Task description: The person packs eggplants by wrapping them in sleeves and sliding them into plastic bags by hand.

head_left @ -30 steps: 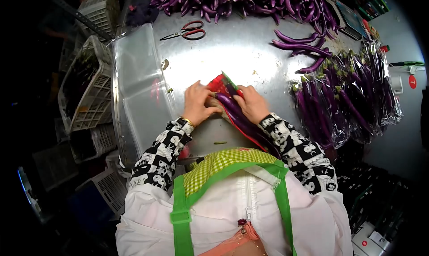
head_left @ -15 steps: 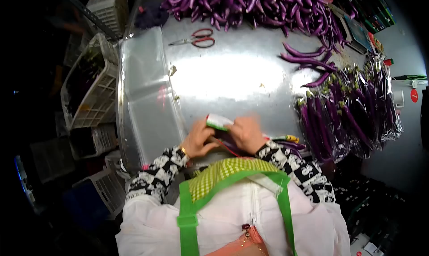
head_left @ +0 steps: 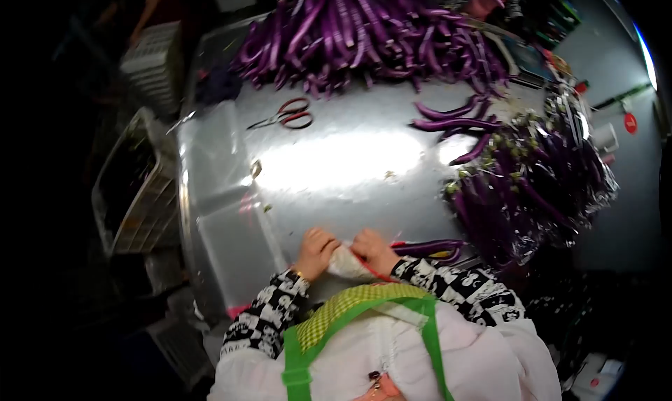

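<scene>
At the front edge of the metal table, my left hand (head_left: 316, 252) is closed on one side of a small, limp white piece with a red edge (head_left: 346, 263). My right hand (head_left: 376, 251) grips its other side; whether it is cloth or a packet I cannot tell. Just right of that hand lies a purple eggplant (head_left: 427, 247), with a bit of yellow showing near it. Left of my left hand, a stack of clear plastic bags (head_left: 222, 198) lies flat along the table's side.
Red-handled scissors (head_left: 288, 114) rest on the metal table (head_left: 322, 208). A large heap of eggplants (head_left: 364, 40) covers the far side. Several loose eggplants (head_left: 458, 124) lie near the bagged eggplants (head_left: 521, 191) at right. A white crate (head_left: 150, 208) stands off the left edge.
The view has tilted up, so table items appear lower. My hands have turned the piece: its green part no longer shows, and its white face and red edge do.
</scene>
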{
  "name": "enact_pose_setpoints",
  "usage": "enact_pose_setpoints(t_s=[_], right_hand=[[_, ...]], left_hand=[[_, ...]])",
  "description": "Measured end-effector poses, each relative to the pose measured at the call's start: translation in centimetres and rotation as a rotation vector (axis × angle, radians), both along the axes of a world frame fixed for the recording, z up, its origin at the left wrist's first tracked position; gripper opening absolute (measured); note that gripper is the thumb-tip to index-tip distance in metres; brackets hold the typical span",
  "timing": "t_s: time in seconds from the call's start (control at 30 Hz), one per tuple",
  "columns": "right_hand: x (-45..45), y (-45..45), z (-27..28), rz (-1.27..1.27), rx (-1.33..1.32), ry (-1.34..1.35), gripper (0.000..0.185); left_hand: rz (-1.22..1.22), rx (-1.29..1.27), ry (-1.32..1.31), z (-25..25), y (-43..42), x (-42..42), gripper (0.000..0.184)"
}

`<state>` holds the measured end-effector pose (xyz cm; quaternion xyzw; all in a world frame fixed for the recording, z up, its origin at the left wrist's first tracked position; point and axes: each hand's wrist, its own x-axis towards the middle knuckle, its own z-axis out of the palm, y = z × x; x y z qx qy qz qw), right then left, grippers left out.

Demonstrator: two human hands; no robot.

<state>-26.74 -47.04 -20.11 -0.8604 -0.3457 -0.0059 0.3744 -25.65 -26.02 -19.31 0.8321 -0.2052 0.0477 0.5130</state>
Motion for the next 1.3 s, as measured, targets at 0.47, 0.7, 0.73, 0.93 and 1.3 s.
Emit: enact_pose_setpoints(t_s=[0.47, 0.7, 0.73, 0.93, 1.3], right_hand=[[1.5, -0.6, 7.3, 0.336, -0.344, 0.432, 0.077], [0.7, 0.6, 7.8, 0.276, -0.759, 0.314, 0.087], [0.3, 0.2, 6.9, 0.274, -0.746, 0.286, 0.087], [-0.9, -0.6, 5.6, 0.151, -0.653, 0.161, 0.078], [-0.4, -0.3, 6.2, 0.156, -0.626, 0.245, 0.081]], left_hand=[[0.175, 0.021, -0.069, -0.8, -1.0, -1.6, 0.006], [0.262, 0.055, -0.053, -0.9, -1.7, -1.8, 0.012], [0.267, 0.069, -0.080, -0.4, -1.2, -1.9, 0.012], [0.186, 0.573, 0.126, 5.8, 13.3, -5.4, 0.031], [0.026, 0.479, 0.235, 0.6, 21.9, -6.7, 0.017]])
